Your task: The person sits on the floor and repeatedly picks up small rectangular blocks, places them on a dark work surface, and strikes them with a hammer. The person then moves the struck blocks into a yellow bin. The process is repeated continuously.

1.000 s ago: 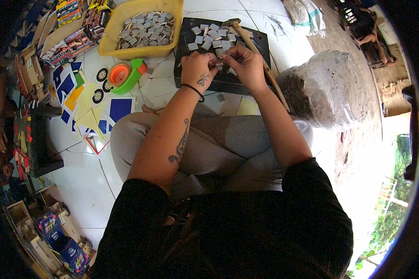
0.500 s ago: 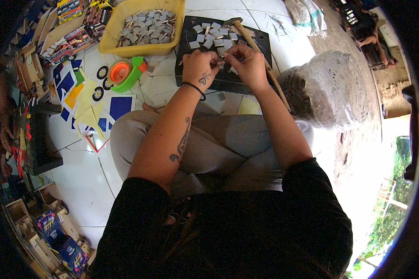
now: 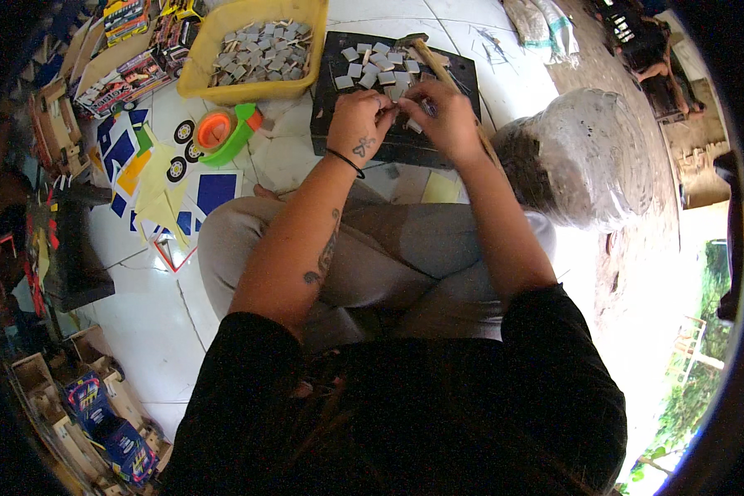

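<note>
Piece [image 3: 397, 102]: small, mostly hidden, held over the black surface [image 3: 409, 149], nearer me than the loose tiles [image 3: 379, 63]. My left hand [image 3: 359, 122] has its fingers pinched nearly closed, apparently on it; my right hand [image 3: 448, 120] has its fingers drawn in close beside, grip unclear. Step in hand, I judge: fine two-handed work on one piece. Next move calls for a steady left pinch, precise right fingertips. Hammer [image 3: 433, 59] slants at right; tub [image 3: 256, 93] of more tiles, left
</note>
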The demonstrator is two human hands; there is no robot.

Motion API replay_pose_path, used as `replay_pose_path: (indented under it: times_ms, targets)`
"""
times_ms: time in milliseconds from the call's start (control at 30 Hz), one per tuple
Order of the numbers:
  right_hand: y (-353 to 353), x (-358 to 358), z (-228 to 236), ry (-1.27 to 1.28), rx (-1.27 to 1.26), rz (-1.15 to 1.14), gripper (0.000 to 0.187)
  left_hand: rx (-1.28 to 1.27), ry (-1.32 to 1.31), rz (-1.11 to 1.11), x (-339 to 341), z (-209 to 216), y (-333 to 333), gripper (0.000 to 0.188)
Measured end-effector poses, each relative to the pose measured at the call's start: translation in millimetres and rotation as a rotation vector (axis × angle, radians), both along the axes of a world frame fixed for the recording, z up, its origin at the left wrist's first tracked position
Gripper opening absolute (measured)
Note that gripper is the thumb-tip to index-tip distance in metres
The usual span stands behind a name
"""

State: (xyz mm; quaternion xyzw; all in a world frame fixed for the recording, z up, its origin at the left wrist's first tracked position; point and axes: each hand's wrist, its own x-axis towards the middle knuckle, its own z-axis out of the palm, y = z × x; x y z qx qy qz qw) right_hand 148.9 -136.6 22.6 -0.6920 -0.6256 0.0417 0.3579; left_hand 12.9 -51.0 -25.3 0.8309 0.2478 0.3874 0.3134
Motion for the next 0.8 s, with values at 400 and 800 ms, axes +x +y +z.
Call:
replay_pose_path:
  times_ms: [400,800]
  targets:
    - [-71,66,9,-0.069,-0.336,-0.213,0.043,0.098,-0.087,-0.009,5,-15,-1,0.009]
    - [-189,-42,83,0.070,-0.366,-0.259,0.053,0.018,-0.042,-0.024,3,-12,-3,0.010]
